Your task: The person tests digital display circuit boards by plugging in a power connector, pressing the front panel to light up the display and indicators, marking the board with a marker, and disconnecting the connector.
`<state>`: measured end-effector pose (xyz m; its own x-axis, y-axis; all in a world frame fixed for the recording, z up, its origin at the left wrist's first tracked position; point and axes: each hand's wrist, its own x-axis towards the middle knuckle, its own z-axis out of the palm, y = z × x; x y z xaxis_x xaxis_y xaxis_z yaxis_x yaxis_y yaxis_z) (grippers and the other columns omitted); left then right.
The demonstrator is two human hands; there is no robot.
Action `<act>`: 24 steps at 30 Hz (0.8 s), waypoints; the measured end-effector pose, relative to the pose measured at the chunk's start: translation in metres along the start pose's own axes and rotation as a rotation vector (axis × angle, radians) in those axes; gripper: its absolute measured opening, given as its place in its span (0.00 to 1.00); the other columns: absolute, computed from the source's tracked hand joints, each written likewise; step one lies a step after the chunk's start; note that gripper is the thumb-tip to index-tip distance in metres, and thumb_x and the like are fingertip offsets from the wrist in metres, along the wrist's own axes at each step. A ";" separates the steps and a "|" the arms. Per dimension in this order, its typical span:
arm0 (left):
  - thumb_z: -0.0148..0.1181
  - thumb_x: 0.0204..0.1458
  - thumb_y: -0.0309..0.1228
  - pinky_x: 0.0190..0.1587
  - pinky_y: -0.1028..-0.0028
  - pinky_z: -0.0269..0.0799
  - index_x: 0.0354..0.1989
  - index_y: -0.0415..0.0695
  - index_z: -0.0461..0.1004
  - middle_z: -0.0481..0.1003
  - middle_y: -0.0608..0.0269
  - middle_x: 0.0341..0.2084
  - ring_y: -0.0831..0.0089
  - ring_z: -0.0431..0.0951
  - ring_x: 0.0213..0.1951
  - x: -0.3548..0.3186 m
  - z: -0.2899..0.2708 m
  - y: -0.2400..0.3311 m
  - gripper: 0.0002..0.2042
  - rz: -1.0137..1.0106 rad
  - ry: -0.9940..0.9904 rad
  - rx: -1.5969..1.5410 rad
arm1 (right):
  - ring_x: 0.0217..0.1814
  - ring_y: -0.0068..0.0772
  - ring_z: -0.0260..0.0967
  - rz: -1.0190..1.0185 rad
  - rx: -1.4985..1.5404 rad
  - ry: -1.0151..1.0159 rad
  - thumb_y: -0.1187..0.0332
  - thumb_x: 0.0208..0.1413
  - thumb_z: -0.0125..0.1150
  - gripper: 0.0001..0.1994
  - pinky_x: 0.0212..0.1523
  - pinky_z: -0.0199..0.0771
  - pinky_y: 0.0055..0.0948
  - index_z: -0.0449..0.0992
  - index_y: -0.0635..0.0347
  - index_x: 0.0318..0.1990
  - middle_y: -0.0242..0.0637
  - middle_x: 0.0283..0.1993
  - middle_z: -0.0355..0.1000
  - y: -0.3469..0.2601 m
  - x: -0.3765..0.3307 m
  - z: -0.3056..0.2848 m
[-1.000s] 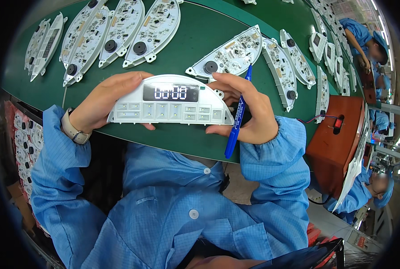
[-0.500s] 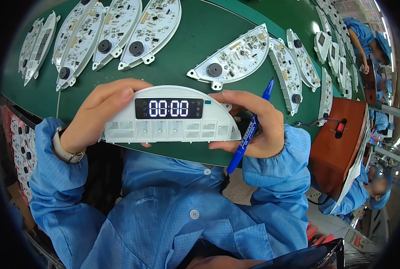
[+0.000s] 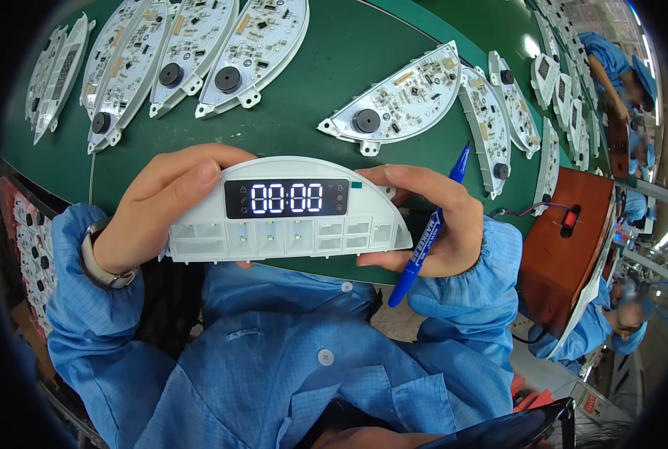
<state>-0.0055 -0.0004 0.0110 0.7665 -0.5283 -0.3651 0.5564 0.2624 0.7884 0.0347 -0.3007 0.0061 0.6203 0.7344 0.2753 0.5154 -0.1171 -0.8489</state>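
Note:
Between both hands I hold a white half-moon display panel (image 3: 274, 239), its face toward me. Its black window shows lit white digits, and small lights glow in some of the square cells below. My left hand (image 3: 154, 206) grips the left end, thumb on the front and fingers behind. At the right end my right hand (image 3: 454, 217) pinches the panel by its upper and lower edges. A blue marker pen (image 3: 430, 232) is also held in my right hand, slanting across the fingers and apart from the digits.
On the green table (image 3: 274, 127) lie several half-moon circuit boards (image 3: 401, 97) with black round buzzers. A brown box (image 3: 566, 247) with a red switch and wires stands at the right. More panels (image 3: 35, 247) sit at the left edge. Co-workers (image 3: 618, 75) are at the far right.
The panel and both hands have come slightly lower and nearer my body. The marker has shifted down and a little to the right with my right hand.

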 end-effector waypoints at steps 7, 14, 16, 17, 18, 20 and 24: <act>0.40 0.64 0.38 0.36 0.62 0.81 0.54 0.32 0.64 0.74 0.48 0.41 0.59 0.80 0.38 0.000 0.000 -0.001 0.20 -0.011 -0.003 -0.022 | 0.48 0.45 0.75 0.000 0.030 -0.001 0.72 0.34 0.79 0.42 0.41 0.76 0.31 0.59 0.67 0.59 0.62 0.50 0.70 0.002 -0.001 0.001; 0.40 0.64 0.38 0.36 0.64 0.81 0.54 0.32 0.64 0.75 0.49 0.40 0.61 0.80 0.37 0.000 0.001 0.001 0.21 -0.013 -0.001 -0.006 | 0.48 0.46 0.74 -0.006 0.054 0.000 0.73 0.35 0.78 0.42 0.42 0.76 0.33 0.58 0.67 0.59 0.63 0.50 0.70 0.003 -0.002 0.002; 0.40 0.64 0.38 0.37 0.66 0.80 0.54 0.32 0.64 0.75 0.49 0.40 0.62 0.80 0.38 0.000 0.001 0.000 0.21 -0.014 0.003 0.003 | 0.48 0.46 0.74 -0.002 0.065 -0.002 0.73 0.35 0.78 0.42 0.42 0.76 0.33 0.59 0.66 0.59 0.63 0.51 0.69 0.003 -0.002 0.001; 0.41 0.64 0.38 0.38 0.68 0.80 0.53 0.32 0.65 0.75 0.50 0.40 0.64 0.80 0.38 0.000 0.000 0.000 0.20 0.007 0.007 0.036 | 0.48 0.46 0.74 -0.004 0.063 -0.007 0.73 0.34 0.78 0.42 0.42 0.76 0.32 0.59 0.66 0.59 0.63 0.51 0.69 0.002 0.000 0.001; 0.41 0.64 0.38 0.39 0.70 0.79 0.53 0.32 0.65 0.75 0.51 0.40 0.66 0.80 0.38 0.000 0.000 -0.001 0.20 0.026 0.009 0.071 | 0.48 0.46 0.74 -0.005 0.062 -0.011 0.73 0.34 0.79 0.42 0.42 0.76 0.32 0.59 0.66 0.59 0.63 0.51 0.70 0.002 0.000 0.000; 0.41 0.64 0.38 0.39 0.71 0.78 0.53 0.32 0.66 0.75 0.52 0.40 0.67 0.80 0.38 -0.001 0.000 -0.002 0.20 0.031 0.019 0.084 | 0.48 0.45 0.75 0.000 0.058 -0.011 0.73 0.34 0.79 0.42 0.42 0.76 0.32 0.59 0.66 0.59 0.62 0.51 0.70 0.000 -0.001 0.000; 0.42 0.63 0.39 0.40 0.72 0.77 0.53 0.33 0.66 0.75 0.52 0.40 0.69 0.79 0.38 -0.002 0.003 0.000 0.20 0.015 0.025 0.054 | 0.48 0.44 0.75 -0.008 0.028 -0.022 0.72 0.34 0.79 0.42 0.41 0.76 0.31 0.60 0.66 0.59 0.62 0.51 0.70 -0.003 0.001 -0.001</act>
<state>-0.0084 -0.0014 0.0131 0.7826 -0.5043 -0.3650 0.5274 0.2255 0.8192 0.0344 -0.3004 0.0090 0.6029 0.7498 0.2727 0.5035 -0.0925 -0.8591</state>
